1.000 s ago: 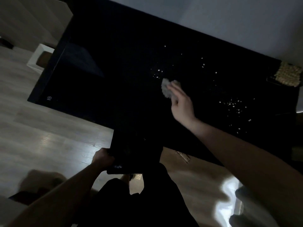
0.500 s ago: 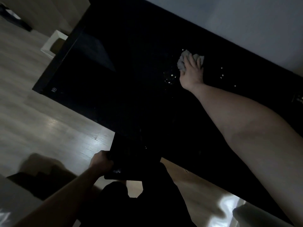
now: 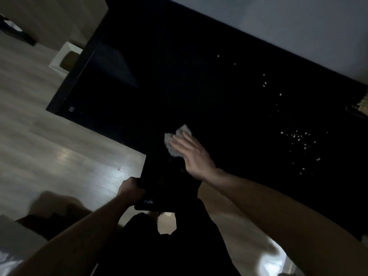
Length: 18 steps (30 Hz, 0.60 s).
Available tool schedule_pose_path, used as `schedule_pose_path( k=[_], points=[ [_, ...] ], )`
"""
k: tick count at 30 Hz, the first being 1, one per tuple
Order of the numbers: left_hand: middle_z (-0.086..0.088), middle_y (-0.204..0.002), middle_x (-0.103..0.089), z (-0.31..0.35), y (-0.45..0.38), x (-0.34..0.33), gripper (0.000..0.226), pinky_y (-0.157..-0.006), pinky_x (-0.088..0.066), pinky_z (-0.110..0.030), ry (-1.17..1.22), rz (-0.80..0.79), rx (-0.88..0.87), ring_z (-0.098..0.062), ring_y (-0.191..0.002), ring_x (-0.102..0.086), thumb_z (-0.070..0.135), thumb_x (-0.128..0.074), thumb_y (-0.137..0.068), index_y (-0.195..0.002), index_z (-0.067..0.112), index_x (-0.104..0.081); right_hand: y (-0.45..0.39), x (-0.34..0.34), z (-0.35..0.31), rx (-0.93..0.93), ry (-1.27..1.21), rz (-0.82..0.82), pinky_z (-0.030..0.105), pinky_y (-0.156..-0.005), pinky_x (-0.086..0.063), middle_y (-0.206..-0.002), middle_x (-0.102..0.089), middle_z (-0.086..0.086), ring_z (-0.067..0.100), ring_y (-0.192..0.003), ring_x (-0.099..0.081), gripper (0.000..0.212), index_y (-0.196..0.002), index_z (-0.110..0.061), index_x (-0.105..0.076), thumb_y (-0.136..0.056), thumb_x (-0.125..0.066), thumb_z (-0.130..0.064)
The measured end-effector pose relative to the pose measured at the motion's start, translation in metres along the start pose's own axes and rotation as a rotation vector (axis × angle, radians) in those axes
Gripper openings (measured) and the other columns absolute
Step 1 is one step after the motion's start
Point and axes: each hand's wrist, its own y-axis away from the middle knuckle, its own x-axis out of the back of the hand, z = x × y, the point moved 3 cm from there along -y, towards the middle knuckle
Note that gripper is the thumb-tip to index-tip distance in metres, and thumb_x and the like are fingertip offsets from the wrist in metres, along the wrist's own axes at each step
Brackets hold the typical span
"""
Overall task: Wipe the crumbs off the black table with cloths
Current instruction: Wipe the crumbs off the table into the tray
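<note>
Crumbs (image 3: 297,136): the main patch lies on the black table (image 3: 199,76), well to the right of your right hand (image 3: 194,156) and a bit farther from the near edge. A thinner trail of specks runs up from it toward the far edge and the wall, so the mess is a long strip going roughly near-to-far, w/ a few more bits below the main patch.

Your right hand lies flat on the cloth (image 3: 175,141), fingers (image 3: 180,143) straight and spread, pressing it to the table just inside the near edge. The cloth pokes out past the fingertips on the left and far side. It sits right above the dark tray (image 3: 167,186) that your left hand (image 3: 130,189) holds under the table's edge, fingers curled round the tray's left rim. Too dark to tell whether any crumbs are in the tray.

So the relation that counts: catch point is at the cloth now, remaining crumbs are off to the right. The right hand is the nearer one by far; the left is tied up w/ the tray.

My read: next stroke needs the cloth carried out right, past the main patch, then dragged back left and toward you to the tray. Approx. one pass for the patch and another for the far trail. Risk: sweeping across the strip scatters specks off the near edge beside the tray, not into it.

At the far right edge sits a pale woven item (image 3: 363,105), near the trail; steer clear.
</note>
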Motion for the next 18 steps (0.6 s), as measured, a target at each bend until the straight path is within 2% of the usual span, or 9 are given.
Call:
schedule_pose_path(
  k=[2, 4, 6, 9, 11, 14, 16, 18],
  points=[
    [-0.005, -0.075, -0.065, -0.002, 0.0, 0.0, 0.006, -0.068, -0.05, -0.029, -0.026, 0.003, -0.027, -0.031, -0.086, -0.07, 0.016, -0.063, -0.077, -0.078, 0.019, -0.068, 0.024, -0.023, -0.014, -0.006, -0.056, -0.017, 0.04, -0.128, -0.014, -0.165, -0.032, -0.002, 0.019, -0.158, -0.011, 0.053, -0.155, -0.02, -0.041, -0.104, -0.048, -0.009],
    [-0.005, -0.075, -0.063, -0.004, -0.001, 0.001, 0.012, -0.069, -0.05, -0.029, -0.053, 0.01, -0.055, -0.032, -0.088, -0.07, 0.017, -0.063, -0.077, -0.084, 0.017, -0.073, 0.044, -0.042, -0.028, 0.002, -0.1, -0.03, 0.038, -0.128, -0.016, -0.162, -0.039, 0.001, 0.018, -0.156, -0.015, 0.055, -0.151, -0.018, -0.048, -0.1, -0.052, -0.001],
    [-0.004, -0.074, -0.062, -0.006, -0.001, 0.002, 0.016, -0.068, -0.047, -0.027, -0.082, 0.008, -0.065, -0.031, -0.086, -0.069, 0.017, -0.063, -0.077, -0.088, 0.017, -0.074, 0.062, -0.055, -0.042, 0.023, -0.136, -0.073, 0.042, -0.127, -0.022, -0.159, -0.044, 0.001, 0.019, -0.155, -0.023, 0.056, -0.149, -0.017, -0.051, -0.097, -0.052, 0.004],
    [-0.002, -0.075, -0.064, -0.011, -0.002, 0.005, 0.017, -0.067, -0.047, -0.027, -0.095, 0.005, -0.078, -0.026, -0.079, -0.066, 0.018, -0.064, -0.078, -0.091, 0.018, -0.075, 0.085, -0.058, -0.054, -0.046, -0.236, -0.109, 0.041, -0.124, -0.028, -0.162, -0.039, -0.006, 0.01, -0.155, -0.023, 0.051, -0.152, -0.023, -0.046, -0.103, -0.054, -0.011],
    [-0.002, -0.076, -0.064, -0.013, -0.004, 0.007, 0.017, -0.068, -0.048, -0.026, -0.113, 0.003, -0.091, -0.025, -0.08, -0.066, 0.019, -0.064, -0.078, -0.091, 0.019, -0.075, 0.093, -0.047, -0.058, -0.079, -0.291, -0.032, 0.04, -0.125, -0.026, -0.162, -0.039, -0.004, 0.008, -0.155, -0.023, 0.047, -0.151, -0.019, -0.048, -0.105, -0.051, -0.012],
    [-0.001, -0.072, -0.062, -0.016, -0.005, 0.007, 0.012, -0.066, -0.045, -0.025, -0.14, -0.006, -0.086, -0.024, -0.078, -0.064, 0.017, -0.063, -0.079, -0.086, 0.019, -0.073, 0.086, -0.014, -0.059, -0.115, -0.357, 0.121, 0.036, -0.126, -0.025, -0.16, -0.042, 0.0, 0.013, -0.154, -0.027, 0.046, -0.149, -0.014, -0.051, -0.105, -0.045, -0.001],
    [0.0, -0.072, -0.06, -0.016, -0.005, 0.006, 0.015, -0.066, -0.045, -0.025, -0.155, -0.001, -0.089, -0.023, -0.075, -0.061, 0.016, -0.063, -0.08, -0.09, 0.017, -0.073, 0.073, 0.011, -0.049, -0.144, -0.383, 0.198, 0.034, -0.126, -0.025, -0.161, -0.04, 0.001, 0.014, -0.154, -0.027, 0.049, -0.149, -0.012, -0.05, -0.104, -0.043, 0.005],
    [-0.001, -0.075, -0.061, -0.013, -0.003, 0.006, 0.013, -0.068, -0.046, -0.026, -0.154, 0.0, -0.08, -0.023, -0.075, -0.059, 0.016, -0.063, -0.081, -0.09, 0.018, -0.072, 0.055, 0.037, -0.029, -0.167, -0.347, 0.274, 0.039, -0.125, -0.027, -0.161, -0.04, 0.002, 0.015, -0.153, -0.029, 0.052, -0.15, -0.011, -0.049, -0.101, -0.043, 0.008]
  ],
)
